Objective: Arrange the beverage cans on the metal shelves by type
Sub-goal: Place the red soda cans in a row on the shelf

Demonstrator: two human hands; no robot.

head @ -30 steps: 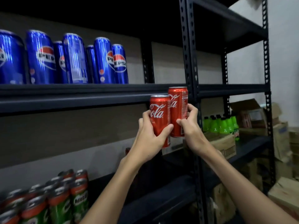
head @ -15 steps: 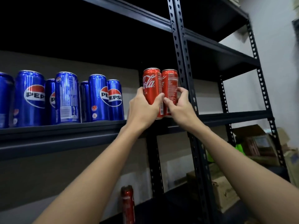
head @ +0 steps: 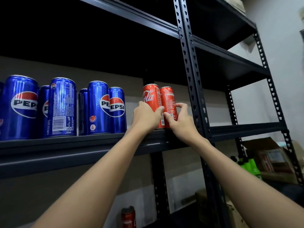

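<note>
- left hand [head: 145, 118]: fingers + thumb curled round left red can [head: 150, 102], gripping lower half.
- right hand [head: 180, 120]: fingers + thumb wrapped round right red can [head: 167, 102], low on its body.
- both red cans upright, side by side, touching; bases at shelf [head: 65, 143] level, near front edge, just left of upright post [head: 191, 79].
- blue cans [head: 62, 106] stand in a group on same shelf, left of red pair, small gap between.
- another red can [head: 128, 217] lower down, below shelf.
- green bottles [head: 250, 165] + cardboard boxes [head: 269, 155] at lower right.
</note>
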